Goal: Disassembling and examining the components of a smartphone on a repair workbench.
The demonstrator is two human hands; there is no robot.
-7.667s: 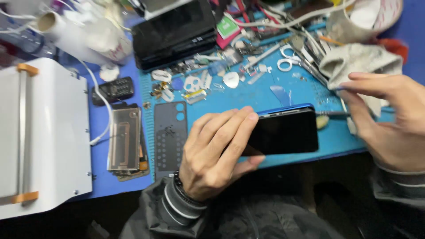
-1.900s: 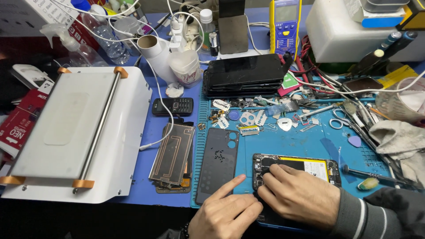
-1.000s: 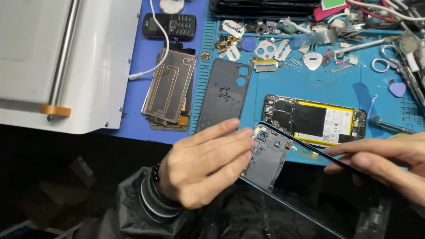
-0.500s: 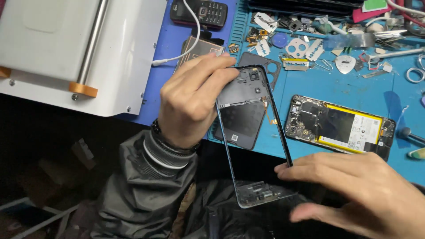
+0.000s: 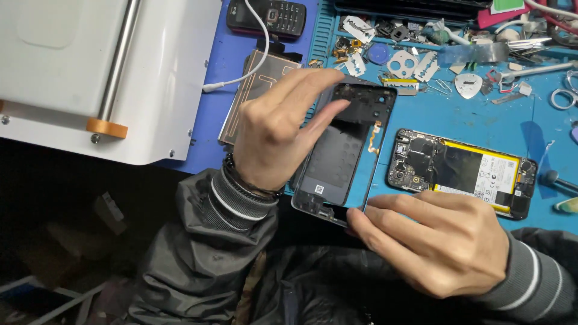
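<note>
The right hand (image 5: 439, 241) is pinching the near end of a dark phone frame (image 5: 346, 153) with its fingers, while the left hand (image 5: 280, 129) is gripping its far end. At two o'clock, an opened phone body (image 5: 460, 171) is lying on the blue tabletop (image 5: 433, 111)

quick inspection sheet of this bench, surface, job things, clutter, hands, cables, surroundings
surface: blue mat on a bench.
job's things: phone back frame held over the mat's near edge; opened phone flat beside it, battery showing.
clutter: small metal parts and picks; keypad phone; white machine.
hands: left hand grips the frame's upper left; right hand pinches its bottom corner.
cables: white cable across the mat.
surroundings: dark floor below.
</note>
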